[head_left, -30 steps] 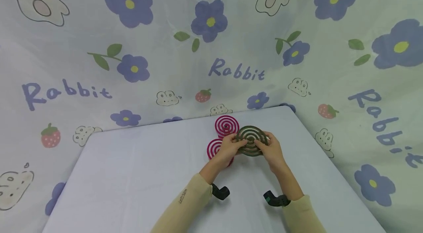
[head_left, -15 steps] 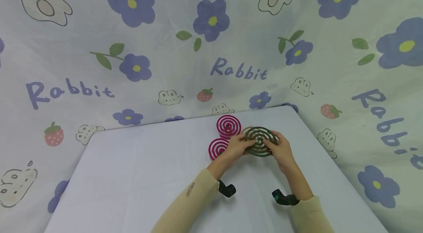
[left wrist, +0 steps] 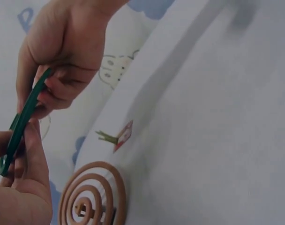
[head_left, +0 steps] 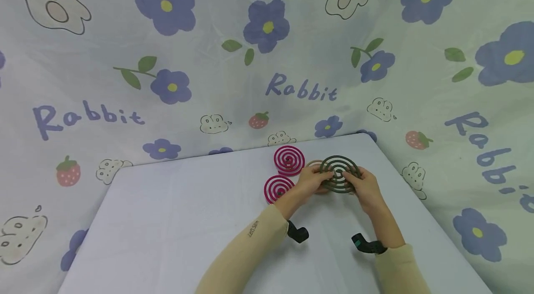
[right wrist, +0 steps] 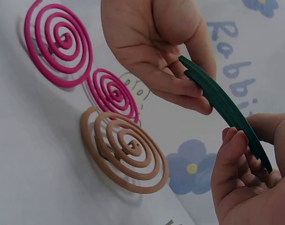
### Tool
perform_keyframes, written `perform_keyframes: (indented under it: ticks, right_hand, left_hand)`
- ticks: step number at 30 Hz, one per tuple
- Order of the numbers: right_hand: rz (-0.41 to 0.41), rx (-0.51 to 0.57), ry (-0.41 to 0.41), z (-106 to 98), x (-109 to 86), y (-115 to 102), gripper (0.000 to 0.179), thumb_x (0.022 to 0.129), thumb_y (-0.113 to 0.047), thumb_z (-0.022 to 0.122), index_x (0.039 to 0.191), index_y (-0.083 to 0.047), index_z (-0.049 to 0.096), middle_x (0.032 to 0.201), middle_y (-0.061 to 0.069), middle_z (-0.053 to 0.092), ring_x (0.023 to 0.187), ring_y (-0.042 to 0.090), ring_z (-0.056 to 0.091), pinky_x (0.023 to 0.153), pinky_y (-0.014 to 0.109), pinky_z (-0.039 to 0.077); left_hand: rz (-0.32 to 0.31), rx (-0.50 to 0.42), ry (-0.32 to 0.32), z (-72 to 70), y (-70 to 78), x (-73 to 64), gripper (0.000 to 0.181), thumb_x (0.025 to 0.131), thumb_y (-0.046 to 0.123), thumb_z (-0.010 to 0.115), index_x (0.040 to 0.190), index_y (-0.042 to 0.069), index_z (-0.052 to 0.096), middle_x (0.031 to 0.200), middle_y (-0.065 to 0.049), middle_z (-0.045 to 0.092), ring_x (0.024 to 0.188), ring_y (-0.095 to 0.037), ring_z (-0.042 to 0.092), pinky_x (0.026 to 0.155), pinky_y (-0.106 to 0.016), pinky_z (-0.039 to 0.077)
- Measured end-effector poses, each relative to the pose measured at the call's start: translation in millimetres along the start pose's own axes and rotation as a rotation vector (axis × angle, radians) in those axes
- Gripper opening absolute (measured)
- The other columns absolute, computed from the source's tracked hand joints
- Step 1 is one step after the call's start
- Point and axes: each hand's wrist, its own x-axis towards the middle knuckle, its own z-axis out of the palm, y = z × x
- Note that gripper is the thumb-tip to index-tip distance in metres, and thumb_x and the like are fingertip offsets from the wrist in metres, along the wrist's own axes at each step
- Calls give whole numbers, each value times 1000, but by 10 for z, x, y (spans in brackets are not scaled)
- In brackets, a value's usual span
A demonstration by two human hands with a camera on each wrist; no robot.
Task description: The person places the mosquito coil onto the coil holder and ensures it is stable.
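Both hands hold a dark green mosquito coil point(head_left: 339, 156) up off the table, toward the right back. My left hand point(head_left: 309, 179) pinches its left side, thumb near the middle of the spiral. On the opposite side, my right hand point(head_left: 369, 188) grips it the same way. Seen from the right wrist, the green coil is edge-on and layered. Behind the left hand a brown coil point(right wrist: 132, 148) is raised on a small stand, partly hidden in the head view. On the table near it lies a small shiny piece with green and reddish patches point(left wrist: 118, 138).
Two pink coils point(head_left: 288, 160) stand left of the brown one, raised on small stands in the right wrist view. The white-covered table point(head_left: 183, 220) reaches back to a printed curtain point(head_left: 225, 67). A black camera mount point(head_left: 369, 244) hangs at each wrist.
Both hands have carried the green coil to the right, off the pink coils. The brown coil, hidden a second ago, now shows partly behind the left hand.
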Motion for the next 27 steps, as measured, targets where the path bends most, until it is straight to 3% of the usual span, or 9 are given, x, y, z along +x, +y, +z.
perform_keyframes:
  ticks: [11,20,27]
  right_hand:
    - [17,119,36,-223,88,21,35,93,-16,68,116,3,49,92,-2,61,71,4,59,65,16,52]
    - [50,186,92,-257,172,98,32,92,-14,69,112,0,50,87,-5,61,72,3,60,63,17,52]
    - [90,187,145,-245,235,136,36,91,-15,70,115,0,49,94,-5,62,80,5,64,71,18,53]
  left_hand:
    - [-48,-47,94,299,-7,174,10,85,9,75,93,3,71,83,-5,71,74,-16,69,70,-33,58]
    - [-64,-77,94,375,-68,264,12,86,8,73,97,3,71,85,-6,71,76,-18,70,67,-28,57]
    - [-73,-80,148,429,-151,320,13,86,8,74,97,3,70,89,-8,71,78,-17,70,67,-27,57]
